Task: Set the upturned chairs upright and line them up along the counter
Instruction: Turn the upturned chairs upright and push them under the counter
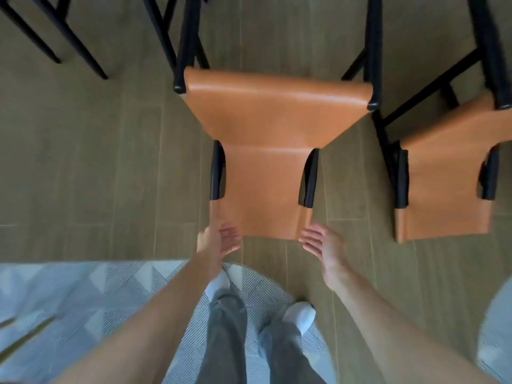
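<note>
A chair with a tan leather seat and back (266, 151) on a black frame stands upright right in front of me, seen from above. Its backrest top edge is nearest me. My left hand (221, 238) hovers open just off the backrest's left corner, fingers spread, blurred by motion. My right hand (322, 242) is open beside the right corner, not touching the leather. A second matching chair (443, 184) stands upright to the right, partly cut off by the frame edge.
Black legs of another chair (55, 37) show at the top left on the wood-look floor. A pale patterned rug (97, 306) lies under my feet. A round pale surface (498, 328) sits at the right edge.
</note>
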